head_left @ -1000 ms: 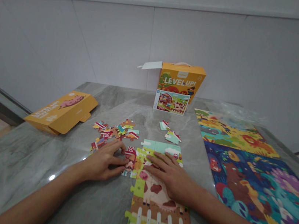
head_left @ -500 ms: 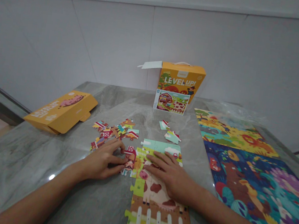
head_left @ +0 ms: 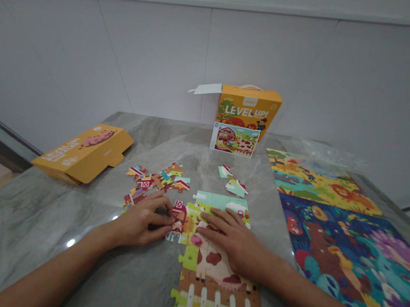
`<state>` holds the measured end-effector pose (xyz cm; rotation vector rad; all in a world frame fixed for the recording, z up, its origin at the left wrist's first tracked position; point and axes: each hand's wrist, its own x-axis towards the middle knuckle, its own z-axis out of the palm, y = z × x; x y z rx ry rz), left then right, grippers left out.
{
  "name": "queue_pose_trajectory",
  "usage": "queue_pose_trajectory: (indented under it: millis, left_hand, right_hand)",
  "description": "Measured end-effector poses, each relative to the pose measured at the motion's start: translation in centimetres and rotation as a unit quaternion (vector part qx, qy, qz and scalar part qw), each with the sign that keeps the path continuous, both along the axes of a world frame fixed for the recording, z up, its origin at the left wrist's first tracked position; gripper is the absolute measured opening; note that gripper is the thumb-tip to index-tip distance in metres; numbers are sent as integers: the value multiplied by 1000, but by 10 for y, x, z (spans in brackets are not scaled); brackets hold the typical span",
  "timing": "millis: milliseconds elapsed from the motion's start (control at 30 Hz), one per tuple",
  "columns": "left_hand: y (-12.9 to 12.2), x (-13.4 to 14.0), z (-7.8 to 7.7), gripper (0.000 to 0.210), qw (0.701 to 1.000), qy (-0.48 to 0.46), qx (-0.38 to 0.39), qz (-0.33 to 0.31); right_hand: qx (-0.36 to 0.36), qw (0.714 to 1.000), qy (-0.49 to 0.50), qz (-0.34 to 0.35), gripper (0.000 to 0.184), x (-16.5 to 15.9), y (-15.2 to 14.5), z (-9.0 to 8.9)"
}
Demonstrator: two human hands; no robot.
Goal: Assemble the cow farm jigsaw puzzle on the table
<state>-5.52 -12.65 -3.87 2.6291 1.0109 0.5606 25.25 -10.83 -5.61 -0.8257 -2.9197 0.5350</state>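
My left hand (head_left: 145, 221) has its thumb and fingers curled on the left edge of a puzzle piece (head_left: 179, 214) with a red barn and a small figure. That piece lies against the left side of the partly joined cow puzzle (head_left: 212, 266). Spread flat over the cow's body, my right hand (head_left: 233, 241) rests on the joined puzzle and covers part of it. Just beyond my left hand lies a heap of loose puzzle pieces (head_left: 151, 180). Two more loose pieces (head_left: 236, 187) sit above the joined part.
A picture card (head_left: 235, 141) of the farm scene leans on an upright orange box (head_left: 252, 102) by the wall. An orange sleeve box (head_left: 83, 154) lies at the left. At the right are a savanna puzzle (head_left: 323, 183), a dark blue puzzle (head_left: 357, 266) and clear plastic (head_left: 330, 153).
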Motion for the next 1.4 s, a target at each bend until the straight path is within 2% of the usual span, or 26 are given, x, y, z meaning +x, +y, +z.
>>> queue_pose_trajectory:
  millis: [133,233,300,400,500,667,900,1200,1400]
  left_hand:
    - [10,2,-9,22,997,-13,48,57]
    - [33,0,-14,27,985,11,95,146]
    - [51,-3,-16,31,978,43,113,170]
    - [74,-7,-18,30,982,67,120,133]
    - [83,-8,-21,23,984,50,123,120]
    - [78,-3,-24,24,981,31,149,123]
    - [80,-3,-27,28,970,54,203,119]
    - [66,8,-21,27,984,41,172,35]
    - [66,6,-22,26,988,71,139,17]
  right_hand:
    - [-8,1000,0,0,76,0,0,0]
    - [-10,1000,2,-4,74,-1,0,-1]
    - [-14,1000,-1,-3,73,-1,0,-2]
    - [-18,1000,-2,-5,71,-1,0,-2]
    - [-19,1000,0,-4,70,-1,-1,-1]
    - [-14,1000,3,-7,72,0,0,-2]
    - [-17,1000,4,-2,72,2,1,-5]
    - [-23,1000,-5,-2,75,0,1,-1]
    - [-27,1000,-2,-5,76,0,1,-3]
